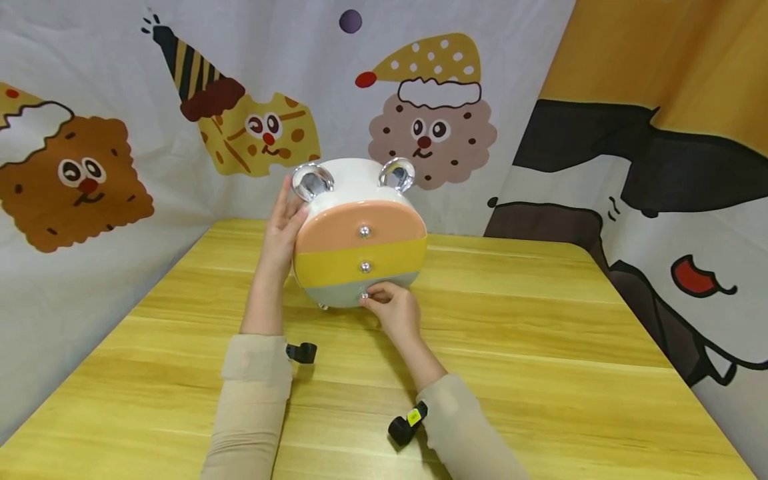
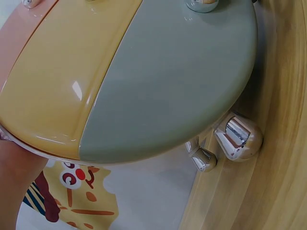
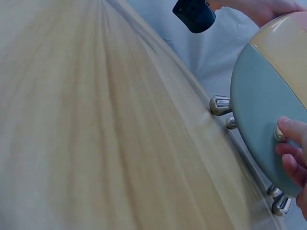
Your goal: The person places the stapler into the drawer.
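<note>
A round small drawer cabinet (image 1: 351, 180) with a white body and silver ears stands on the table. Its front has an orange drawer (image 1: 336, 227), a yellow drawer (image 1: 330, 267) and a grey-green drawer (image 2: 168, 81), flush in the head view, each with a silver knob. My left hand (image 1: 281, 237) rests against the cabinet's left side, fingers extended upward and thumb near the front rim. With thumb and fingers, my right hand (image 1: 397, 312) pinches the bottom drawer's knob (image 3: 279, 134). Silver feet (image 2: 238, 137) hold the cabinet up.
The wood-grain table (image 1: 540, 333) extends around the cabinet on all sides. Behind it hangs a cloth (image 1: 336, 87) printed with cartoon biscuits. Black wrist cameras (image 1: 302, 353) sit at both cuffs, close above the tabletop.
</note>
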